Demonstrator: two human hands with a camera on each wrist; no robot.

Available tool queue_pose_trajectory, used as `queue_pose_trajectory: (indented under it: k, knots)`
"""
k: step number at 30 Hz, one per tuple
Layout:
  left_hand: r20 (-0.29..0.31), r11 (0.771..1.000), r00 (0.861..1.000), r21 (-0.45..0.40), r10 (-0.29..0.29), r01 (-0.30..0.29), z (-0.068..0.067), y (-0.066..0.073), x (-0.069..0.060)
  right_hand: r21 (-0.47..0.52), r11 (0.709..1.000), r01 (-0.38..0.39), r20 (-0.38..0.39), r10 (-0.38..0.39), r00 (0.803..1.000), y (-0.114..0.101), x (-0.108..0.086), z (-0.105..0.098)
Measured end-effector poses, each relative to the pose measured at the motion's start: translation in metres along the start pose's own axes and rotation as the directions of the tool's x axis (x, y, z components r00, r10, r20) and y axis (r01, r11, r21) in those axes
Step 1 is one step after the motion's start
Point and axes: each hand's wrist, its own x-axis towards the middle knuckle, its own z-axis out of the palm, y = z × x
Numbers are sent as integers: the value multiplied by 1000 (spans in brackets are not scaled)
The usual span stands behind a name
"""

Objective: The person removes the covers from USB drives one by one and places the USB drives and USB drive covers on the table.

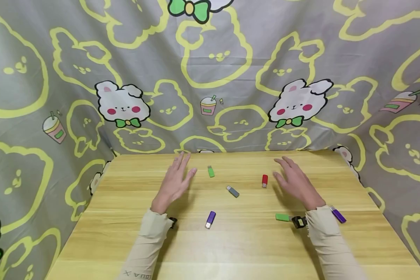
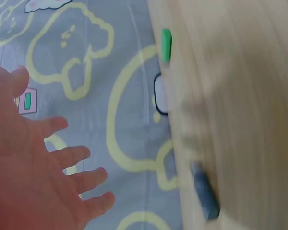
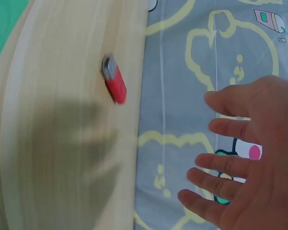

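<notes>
Both hands hover above a wooden table with fingers spread and nothing held. The left hand is left of a green USB stick; in the left wrist view that green stick and a grey USB stick lie beyond its fingers. My right hand is just right of a red USB stick, which shows its metal plug in the right wrist view. Nearer the front lies a purple USB stick. Another green stick lies by the right wrist, and a second purple stick is right of that forearm.
The wooden table carries the scattered sticks. A grey curtain with yellow outlines and white rabbit figures hangs behind the table and along both sides. Dark wrist-worn devices sit beneath the sleeves.
</notes>
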Motion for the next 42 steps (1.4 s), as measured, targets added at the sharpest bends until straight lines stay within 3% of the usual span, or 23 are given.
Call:
queue_pose_trajectory:
  k: [5,9,16,20,28,36,42]
  knots:
    - [-11,997,1000,-82,1,-2,10,13,4,37,999,-27,-3,27,1000,-5,8,15]
    - [-15,988,1000,-155,-9,6,14,23,7,43,995,-94,22,93,995,-11,13,25]
    - [-113,959,992,-271,55,-84,26,34,12,38,969,-244,50,242,969,-21,19,39]
    - [-109,954,994,-293,32,-63,32,37,9,28,958,-285,39,283,958,-24,19,48]
    - [-87,949,995,-307,48,-73,42,38,4,14,946,-324,16,324,946,-24,16,61]
    - [-84,943,995,-325,47,-72,43,35,5,14,960,-279,-33,279,960,-21,18,65]
    - [-60,938,997,-340,51,-68,41,34,7,75,956,-283,-62,288,956,-21,22,63]
